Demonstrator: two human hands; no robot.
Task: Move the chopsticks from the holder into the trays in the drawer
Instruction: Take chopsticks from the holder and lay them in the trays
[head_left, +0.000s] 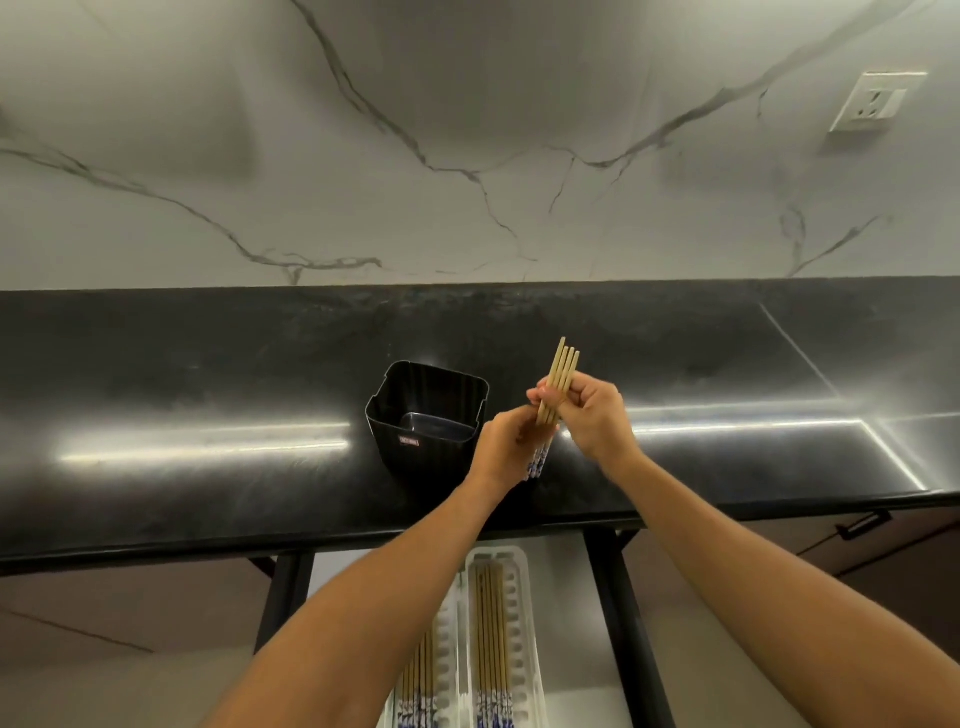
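Observation:
A bundle of several wooden chopsticks (560, 370) with blue-and-white patterned ends is held upright above the black counter. My right hand (592, 415) grips the bundle around its middle. My left hand (501, 447) holds it lower down, near the patterned ends. The black square holder (395, 415) stands on the counter just left of my hands and looks empty inside. Below the counter edge, the open drawer holds two white trays: the right tray (522, 644) and the left tray (444, 649), each with several chopsticks lying lengthwise.
The black counter (208, 415) runs across the view with a marble wall behind. A wall socket (875, 101) sits at the upper right. Black drawer rails (623, 623) frame the drawer. A cabinet handle (862, 525) is at the right.

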